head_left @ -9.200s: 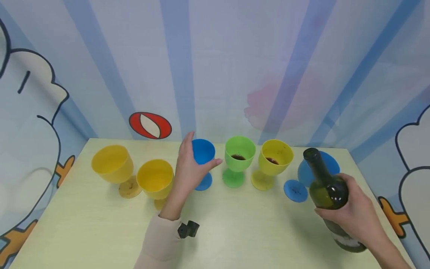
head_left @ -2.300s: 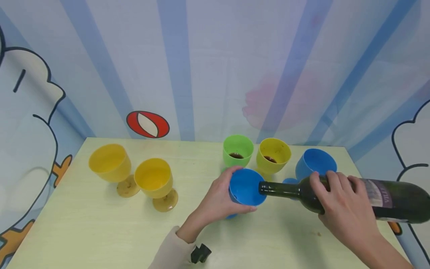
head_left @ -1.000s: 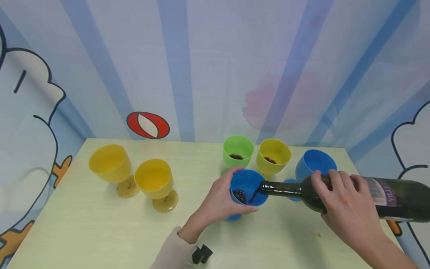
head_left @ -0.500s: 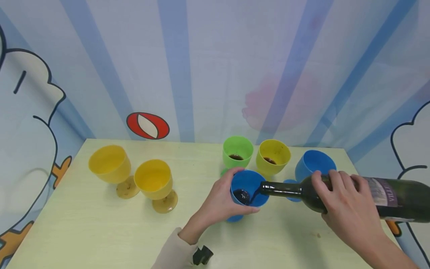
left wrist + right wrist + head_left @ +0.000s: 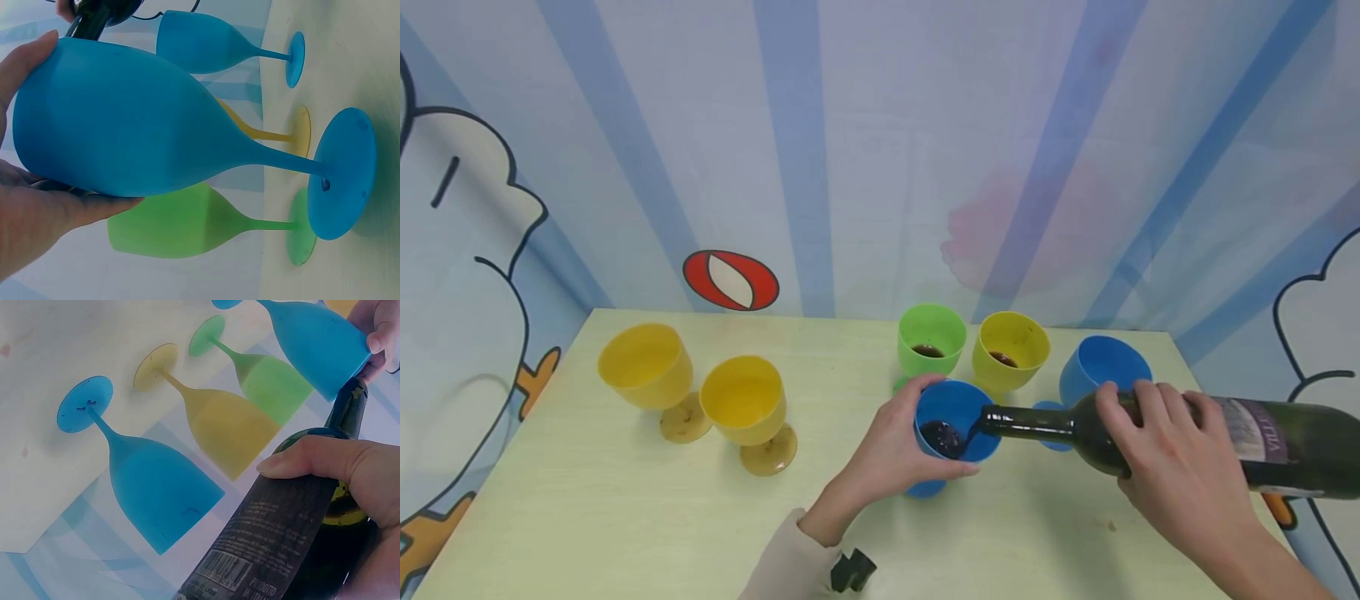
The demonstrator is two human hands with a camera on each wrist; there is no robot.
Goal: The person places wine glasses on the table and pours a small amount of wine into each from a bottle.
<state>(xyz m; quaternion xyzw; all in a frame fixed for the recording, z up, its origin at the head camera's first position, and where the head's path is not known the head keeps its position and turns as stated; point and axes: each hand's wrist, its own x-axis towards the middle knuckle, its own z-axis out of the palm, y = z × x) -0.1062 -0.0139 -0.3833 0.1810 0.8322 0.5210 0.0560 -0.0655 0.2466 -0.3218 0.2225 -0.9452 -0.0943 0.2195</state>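
My left hand (image 5: 887,450) grips the bowl of a blue plastic wine goblet (image 5: 950,402), thumb on the near side. Whether its foot (image 5: 342,174) touches the table cannot be told. In my right hand (image 5: 1180,467) is a dark green wine bottle (image 5: 1292,442), held round its shoulder and lying nearly level. The bottle's mouth (image 5: 990,419) is at the goblet's right rim. A thin dark stream runs from it into a dark pool (image 5: 942,437) of liquid in the bowl. The right wrist view shows the bottle's printed label (image 5: 250,544).
Behind stand a green goblet (image 5: 932,329) and a yellow goblet (image 5: 1011,342), both with some dark liquid, and another blue goblet (image 5: 1103,367) partly behind the bottle. Two yellow-orange goblets (image 5: 643,367) stand on the left of the pale table (image 5: 625,525). A printed curtain (image 5: 880,167) hangs behind.
My left hand has brought the blue goblet forward and right from the back row. The bottle has gone from upright to nearly level. Liquid has started running, and the pool has grown.
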